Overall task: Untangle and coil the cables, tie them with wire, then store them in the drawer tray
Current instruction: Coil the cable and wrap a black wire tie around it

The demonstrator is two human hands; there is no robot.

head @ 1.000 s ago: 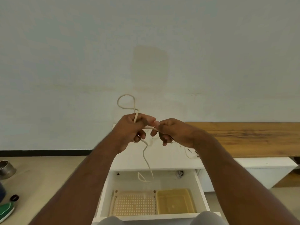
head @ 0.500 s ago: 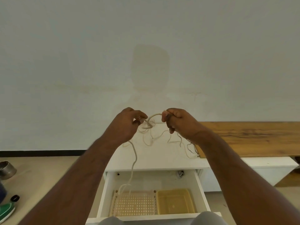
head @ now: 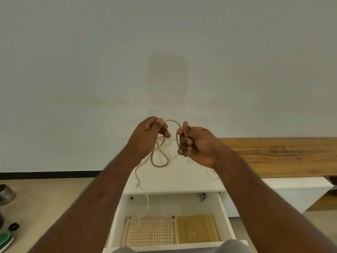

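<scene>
A cream cable arches between both hands in front of the wall. My left hand pinches one side of the arch, and a loop and a long tail hang below it toward the drawer. My right hand grips the other side with curled fingers. Thin cables and wires lie tangled on the white cabinet top behind my hands, partly hidden. Below, the open white drawer holds a perforated beige tray and a yellow tray.
A wooden bench top runs to the right over a white cabinet. On the floor at left are a metal bowl, a black cap and a green object. My knees show at the bottom edge.
The cable loop that stood above my left hand has come down. My hands have moved apart, and the cable now arches between them with a loop hanging below.
</scene>
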